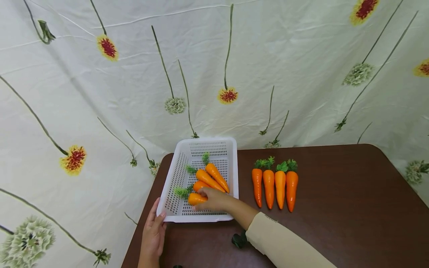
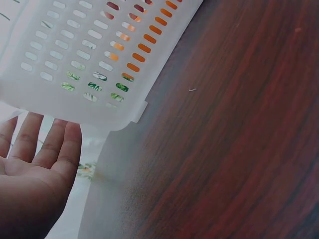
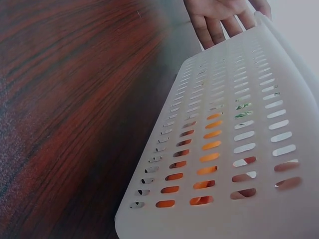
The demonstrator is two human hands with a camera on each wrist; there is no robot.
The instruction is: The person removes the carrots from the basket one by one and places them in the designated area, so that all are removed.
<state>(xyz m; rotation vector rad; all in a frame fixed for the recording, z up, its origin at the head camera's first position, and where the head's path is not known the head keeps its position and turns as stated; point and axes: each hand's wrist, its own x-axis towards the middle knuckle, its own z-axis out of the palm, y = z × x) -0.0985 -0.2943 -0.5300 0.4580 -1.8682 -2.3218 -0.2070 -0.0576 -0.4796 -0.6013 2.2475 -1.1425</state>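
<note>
A white slotted plastic basket (image 1: 235, 163) stands at the table's left, several orange toy carrots (image 1: 217, 178) with green tops lying inside. My right hand (image 1: 216, 201) reaches over its right side and holds the frontmost carrot (image 1: 196, 199) near the thick end; the hand covers the rest of that carrot. At the basket's front left corner, my left hand (image 1: 153, 234) grips the rim, its thumb on top and its fingers along the outer wall. The left wrist view shows these fingers (image 2: 65, 142) against the basket wall (image 2: 60, 97). Through the slots in the right wrist view, orange shows behind the basket wall (image 3: 224, 149).
Right of the basket, several more carrots (image 1: 269, 188) lie in a row, tops toward the back. A small dark object (image 1: 239, 240) sits by the right sleeve (image 1: 285, 238), partly hidden. Behind the brown table (image 1: 352, 201) hangs a flowered white cloth (image 1: 301, 74).
</note>
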